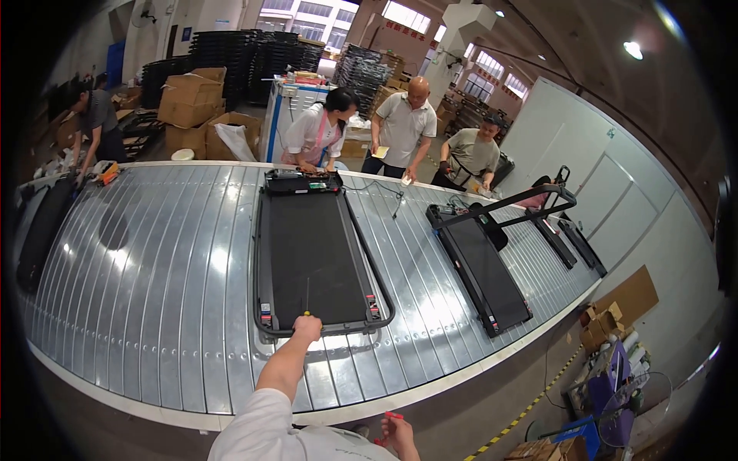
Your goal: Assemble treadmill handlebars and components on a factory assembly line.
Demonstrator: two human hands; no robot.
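Ribbed metal slats of a factory conveyor point(154, 292) carried a flat black treadmill point(315, 253) lengthwise before the wearer. Left hand point(307, 328) — clenched on a slim yellow-handled screwdriver point(307, 298) — rested at the treadmill's near end frame, shaft lying over the belt. Right hand point(400, 434), low by the body, grasped a small red item point(390, 417). Judged step: fastening at the near end; next, the tip needs seating squarely.
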